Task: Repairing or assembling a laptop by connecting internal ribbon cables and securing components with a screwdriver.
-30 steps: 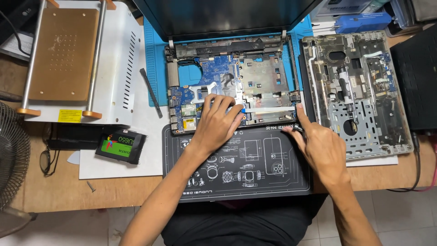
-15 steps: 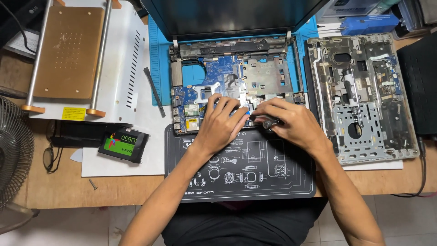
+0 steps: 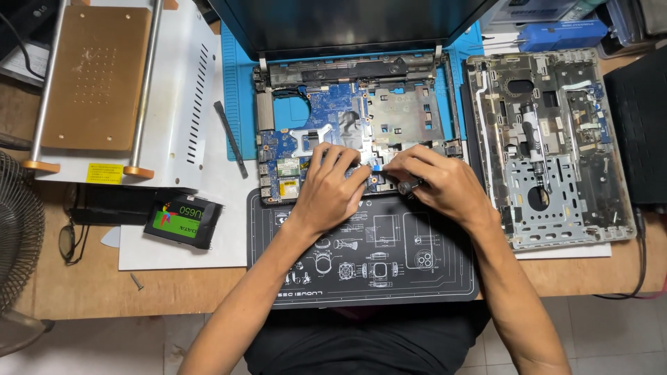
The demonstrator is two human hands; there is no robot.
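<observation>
- Left hand [image 3: 332,186] rests on the blue motherboard [image 3: 326,125], fingers curled loosely, gripping nothing.
- Right hand [image 3: 445,184] beside it, fingers closed around a dark screwdriver [image 3: 410,185].

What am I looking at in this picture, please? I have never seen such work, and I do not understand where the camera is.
The camera sits on a person's head and looks down at their two bare hands. An opened laptop lies on a blue mat, its circuit board exposed. The left hand rests its fingers on the board. The right hand has a small dark tool in its grip. The removed laptop cover lies to the right, a black drive to the left.
</observation>
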